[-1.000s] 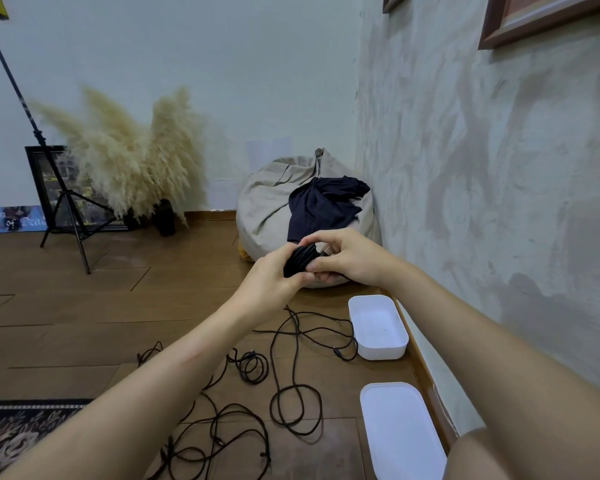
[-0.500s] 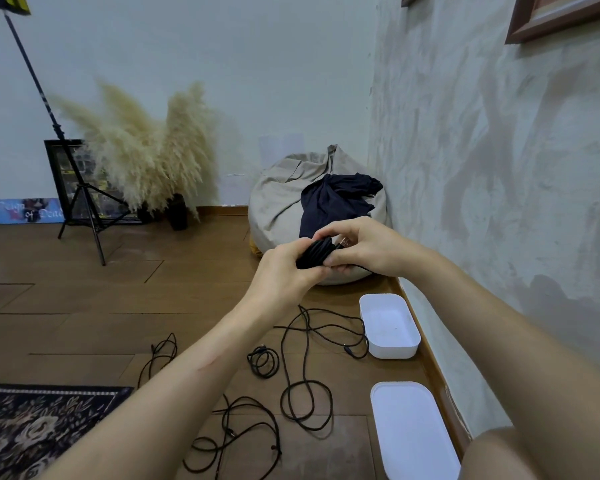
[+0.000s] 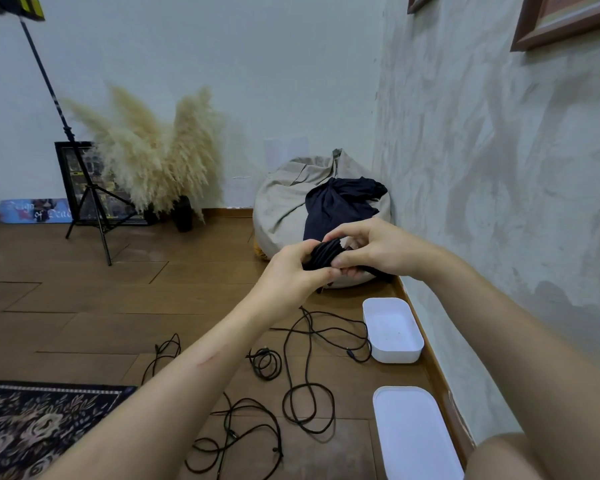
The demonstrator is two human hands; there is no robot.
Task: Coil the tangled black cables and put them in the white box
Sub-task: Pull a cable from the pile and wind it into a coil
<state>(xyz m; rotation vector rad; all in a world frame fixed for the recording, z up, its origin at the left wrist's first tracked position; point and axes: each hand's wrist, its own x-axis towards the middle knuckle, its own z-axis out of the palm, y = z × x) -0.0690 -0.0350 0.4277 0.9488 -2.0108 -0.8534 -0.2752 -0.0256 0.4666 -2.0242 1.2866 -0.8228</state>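
The coil (image 3: 323, 255) is held in the air between both hands, above the floor (image 3: 125, 299) and in front of the bean bag (image 3: 284, 206). The left hand (image 3: 291, 268) closes its grip round the coil's lower-left end, fingers curled over the strands. The right hand (image 3: 374, 249) pinches the upper-right end, thumb below and fingers arched above. The coil touches both grips. It is a tight black bundle seen edge-on. Its long axis slants from lower left to upper right, and the strands run along that axis.

The box (image 3: 395, 355) stands open on the floor by the wall, below and right of the coil, well apart from it. The lid (image 3: 413, 434) lies nearer the camera. Loose cables (image 3: 309, 407) lie tangled on the floor left of the box; one plug end lies just beside the box wall.
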